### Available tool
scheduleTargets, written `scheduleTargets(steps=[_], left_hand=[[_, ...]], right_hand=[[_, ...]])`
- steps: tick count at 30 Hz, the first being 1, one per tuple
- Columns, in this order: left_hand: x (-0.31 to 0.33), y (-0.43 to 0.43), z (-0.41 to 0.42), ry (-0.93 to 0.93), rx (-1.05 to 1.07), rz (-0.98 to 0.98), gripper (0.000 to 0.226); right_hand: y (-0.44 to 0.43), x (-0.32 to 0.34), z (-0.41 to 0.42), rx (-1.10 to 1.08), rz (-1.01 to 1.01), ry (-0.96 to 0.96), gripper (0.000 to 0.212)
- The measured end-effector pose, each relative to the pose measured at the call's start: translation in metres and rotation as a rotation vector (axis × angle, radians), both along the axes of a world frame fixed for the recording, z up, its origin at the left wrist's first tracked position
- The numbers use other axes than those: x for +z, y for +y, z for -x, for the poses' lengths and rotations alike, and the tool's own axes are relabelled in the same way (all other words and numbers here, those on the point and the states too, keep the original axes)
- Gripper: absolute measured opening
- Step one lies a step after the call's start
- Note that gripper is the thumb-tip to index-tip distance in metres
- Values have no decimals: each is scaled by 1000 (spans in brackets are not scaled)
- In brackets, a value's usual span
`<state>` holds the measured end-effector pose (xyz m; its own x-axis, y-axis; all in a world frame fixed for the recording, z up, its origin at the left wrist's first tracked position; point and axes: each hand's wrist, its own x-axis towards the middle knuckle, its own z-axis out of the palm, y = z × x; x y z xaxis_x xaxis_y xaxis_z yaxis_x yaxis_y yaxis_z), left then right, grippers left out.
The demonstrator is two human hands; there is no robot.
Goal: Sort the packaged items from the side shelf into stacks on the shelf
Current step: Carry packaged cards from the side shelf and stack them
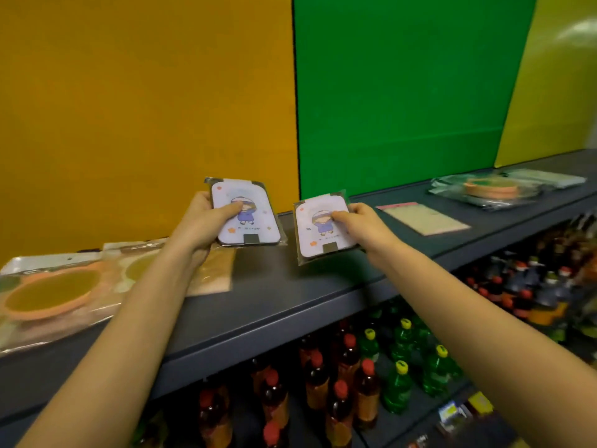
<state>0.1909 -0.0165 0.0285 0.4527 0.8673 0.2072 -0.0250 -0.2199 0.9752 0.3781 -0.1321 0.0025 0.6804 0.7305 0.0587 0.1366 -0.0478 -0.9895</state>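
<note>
Two matching packaged cards with a cartoon figure in blue are held over the grey shelf point(290, 286). The left hand point(200, 221) grips the left card point(255, 221), thumb on its face, fingers curled behind. The right hand point(361, 224) pinches the right card point(313, 244) the same way, just beside the first. Whether either touches the shelf cannot be told. Left of the hands lie orange ring packages point(55, 292); to their right, a pink-edged packet point(423, 218). Bottles point(349, 376) stand below.

Left packet point(255, 202) beside right packet point(310, 242), above shelf point(290, 292), bottles point(400, 379) beneath
</note>
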Motion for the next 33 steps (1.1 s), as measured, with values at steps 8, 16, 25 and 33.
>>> scheduleTargets(steps=[8, 16, 25, 33], left_hand=[[-12, -89, -149, 29, -197, 117, 11], [-23, -163, -278, -25, -304, 185, 20], [-14, -205, -405, 44, -358, 174, 23], [4, -201, -530, 126, -380, 71, 12]], right_hand=[[-124, 2, -127, -212, -1, -12, 30], [-227, 6, -240, -227, 10, -69, 20], [-297, 5, -361, -341, 27, -35, 30], [-303, 5, -473, -383, 2, -73, 38]])
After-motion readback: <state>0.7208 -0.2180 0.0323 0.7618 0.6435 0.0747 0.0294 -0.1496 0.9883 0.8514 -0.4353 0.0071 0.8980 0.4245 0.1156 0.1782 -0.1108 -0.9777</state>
